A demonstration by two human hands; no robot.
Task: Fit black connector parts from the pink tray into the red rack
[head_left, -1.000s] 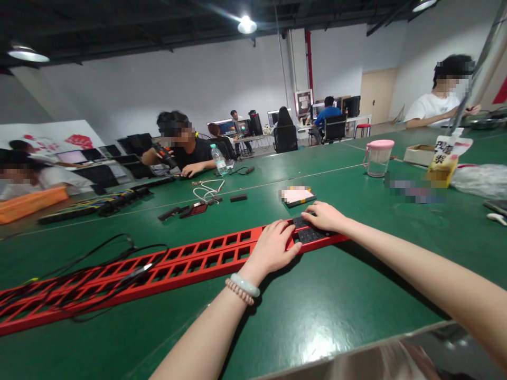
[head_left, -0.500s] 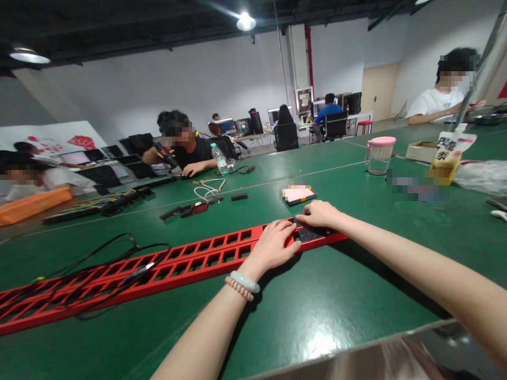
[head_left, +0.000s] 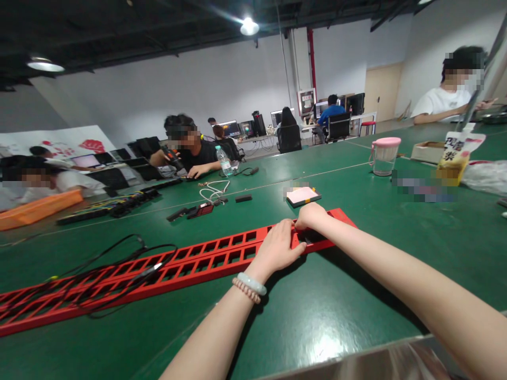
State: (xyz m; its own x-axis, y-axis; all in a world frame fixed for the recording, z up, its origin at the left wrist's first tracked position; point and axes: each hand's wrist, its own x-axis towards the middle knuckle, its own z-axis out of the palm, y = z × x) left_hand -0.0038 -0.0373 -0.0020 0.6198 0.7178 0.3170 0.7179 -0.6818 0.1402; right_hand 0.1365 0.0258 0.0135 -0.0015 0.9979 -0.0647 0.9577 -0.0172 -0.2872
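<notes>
The long red ladder-like frame, apparently plastic, with two rows of rectangular openings, lies flat on the green glossy tabletop. Both bare hands are at its right-hand part.

State of hands: the left hand lies palm down across the frame, fingers extended, thumb apart at the near edge. The right hand, fingers curled narrow and pointing down, works over the frame beside the left fingertips. Whether it grips anything cannot be told. Under it shows a flat black panel-like insert, set in the frame's recess.

Recommended handling (judgement): the step appears to be work on the insert by the right hand while the left steadies the frame. Hold the frame with even, light pressure; a force to one side could slide it on the smooth surface. Apply right-hand force straight down, near the insert's edge. Leave clearance between both sets of fingertips. Watch the thin black cables lying across the frame's left portion; they could snag if the frame shifts.

Visibility limits: the right fingertips and much of the insert are hidden behind the right hand and wrist. The frame's left end is cut off. Any fastening of the insert cannot be made out.
</notes>
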